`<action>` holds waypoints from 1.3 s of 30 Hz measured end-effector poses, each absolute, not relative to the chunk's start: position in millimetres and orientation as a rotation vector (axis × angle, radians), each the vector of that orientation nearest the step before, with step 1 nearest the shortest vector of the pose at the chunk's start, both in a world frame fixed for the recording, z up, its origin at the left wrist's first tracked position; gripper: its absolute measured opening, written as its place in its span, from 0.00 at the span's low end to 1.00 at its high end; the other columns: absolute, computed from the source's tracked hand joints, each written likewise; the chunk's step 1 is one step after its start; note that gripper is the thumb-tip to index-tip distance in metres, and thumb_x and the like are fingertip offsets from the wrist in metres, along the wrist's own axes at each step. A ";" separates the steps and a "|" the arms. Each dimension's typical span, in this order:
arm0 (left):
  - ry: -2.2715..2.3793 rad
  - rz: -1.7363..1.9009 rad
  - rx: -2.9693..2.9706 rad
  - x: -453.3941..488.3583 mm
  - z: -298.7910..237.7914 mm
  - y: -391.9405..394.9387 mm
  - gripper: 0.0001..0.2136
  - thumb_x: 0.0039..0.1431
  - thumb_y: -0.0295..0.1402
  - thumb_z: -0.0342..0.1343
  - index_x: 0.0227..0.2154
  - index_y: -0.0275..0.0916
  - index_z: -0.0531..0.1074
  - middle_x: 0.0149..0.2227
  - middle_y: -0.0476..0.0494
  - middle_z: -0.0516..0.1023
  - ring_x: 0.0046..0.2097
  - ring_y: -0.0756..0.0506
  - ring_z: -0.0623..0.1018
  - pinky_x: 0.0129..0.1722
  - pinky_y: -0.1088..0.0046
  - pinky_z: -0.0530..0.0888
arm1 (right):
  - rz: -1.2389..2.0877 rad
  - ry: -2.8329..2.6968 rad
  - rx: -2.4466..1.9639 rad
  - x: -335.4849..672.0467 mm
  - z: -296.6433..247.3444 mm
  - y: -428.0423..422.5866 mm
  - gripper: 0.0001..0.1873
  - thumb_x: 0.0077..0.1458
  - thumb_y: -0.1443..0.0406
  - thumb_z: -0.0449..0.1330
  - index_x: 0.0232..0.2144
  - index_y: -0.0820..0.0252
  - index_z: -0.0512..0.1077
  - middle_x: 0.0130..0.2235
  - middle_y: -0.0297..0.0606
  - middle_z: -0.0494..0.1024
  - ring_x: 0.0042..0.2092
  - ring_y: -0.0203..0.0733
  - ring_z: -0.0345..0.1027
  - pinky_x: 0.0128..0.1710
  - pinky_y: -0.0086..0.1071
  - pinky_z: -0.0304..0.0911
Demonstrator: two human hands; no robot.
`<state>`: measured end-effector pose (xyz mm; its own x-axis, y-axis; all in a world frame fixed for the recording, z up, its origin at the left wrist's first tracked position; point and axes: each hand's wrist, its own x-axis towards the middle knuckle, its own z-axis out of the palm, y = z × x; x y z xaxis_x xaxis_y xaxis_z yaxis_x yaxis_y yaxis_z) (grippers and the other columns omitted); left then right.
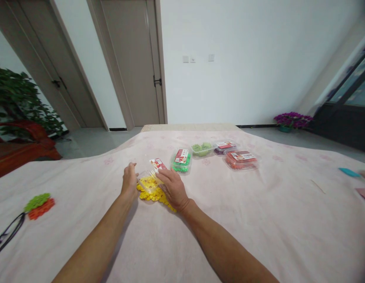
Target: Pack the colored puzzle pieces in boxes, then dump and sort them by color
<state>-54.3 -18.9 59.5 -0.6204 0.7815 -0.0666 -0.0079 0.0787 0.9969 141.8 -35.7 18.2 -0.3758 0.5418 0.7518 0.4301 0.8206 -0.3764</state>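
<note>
A clear plastic box [146, 174] with a red-and-white label on its lid is tilted over a spread of yellow flower-like pieces [153, 194] on the cloth. My left hand [129, 181] grips the left side of the box, fingers pointing away from me. On the other side, my right hand [175, 189] holds the box by its right edge, near the label. Yellow pieces show through the plastic and lie beneath it, some running under my right hand. Whether any are inside the box, I cannot tell.
Beyond my hands stand closed boxes of bright green pieces [181, 160], purple pieces [225, 147] and red-orange pieces [240, 160], plus a box of light green pieces [202, 149]. Green and orange pieces [39, 206] and black-framed glasses [11, 232] lie left. A blue item [349, 172] is far right.
</note>
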 end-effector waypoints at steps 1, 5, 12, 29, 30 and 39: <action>1.696 1.597 0.779 -53.2 60.3 -19.6 0.24 0.65 0.55 0.45 0.51 0.44 0.72 0.57 0.39 0.71 0.47 0.44 0.77 0.40 0.69 0.73 | 0.111 -2.073 -0.705 141.9 20.6 -36.8 0.21 0.68 0.59 0.55 0.61 0.51 0.70 0.61 0.45 0.74 0.64 0.46 0.65 0.70 0.51 0.47; 1.519 1.551 0.772 -51.3 69.8 -23.4 0.28 0.65 0.59 0.41 0.49 0.44 0.73 0.54 0.38 0.72 0.46 0.44 0.77 0.38 0.71 0.74 | 0.035 -2.211 -0.652 144.7 29.3 -39.7 0.23 0.67 0.53 0.56 0.61 0.50 0.69 0.62 0.42 0.73 0.65 0.47 0.62 0.71 0.49 0.44; 1.406 1.535 0.911 -46.0 74.6 -30.8 0.22 0.53 0.47 0.65 0.47 0.43 0.68 0.49 0.44 0.75 0.42 0.45 0.78 0.36 0.71 0.75 | 0.034 -2.269 -0.635 137.3 39.6 -49.8 0.32 0.63 0.46 0.59 0.63 0.53 0.67 0.64 0.45 0.70 0.66 0.51 0.60 0.70 0.48 0.48; 1.181 1.744 0.747 -31.5 58.6 -36.1 0.17 0.63 0.47 0.55 0.49 0.44 0.68 0.48 0.45 0.74 0.44 0.47 0.79 0.42 0.73 0.76 | -0.159 -2.172 -0.693 110.9 24.4 -66.8 0.29 0.66 0.51 0.58 0.63 0.59 0.67 0.60 0.48 0.75 0.64 0.53 0.62 0.70 0.57 0.46; 1.165 1.736 0.742 -31.4 58.7 -36.2 0.17 0.62 0.45 0.57 0.49 0.44 0.68 0.47 0.45 0.75 0.43 0.48 0.79 0.41 0.73 0.76 | -0.163 -2.170 -0.702 109.3 23.8 -67.3 0.29 0.66 0.51 0.58 0.63 0.59 0.67 0.60 0.48 0.75 0.64 0.52 0.62 0.70 0.57 0.47; 1.142 1.621 0.677 -36.1 57.7 -36.0 0.22 0.56 0.41 0.64 0.51 0.43 0.65 0.42 0.47 0.75 0.37 0.47 0.79 0.38 0.71 0.76 | -0.184 -2.058 -0.681 109.5 24.2 -66.9 0.24 0.70 0.56 0.52 0.61 0.63 0.69 0.59 0.49 0.76 0.63 0.50 0.65 0.67 0.54 0.55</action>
<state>-36.1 -36.0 57.7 -0.3436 0.9341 -0.0966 -0.4056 -0.0548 0.9124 109.5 -66.9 24.2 -0.4146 0.3948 0.8199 0.5341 0.8350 -0.1320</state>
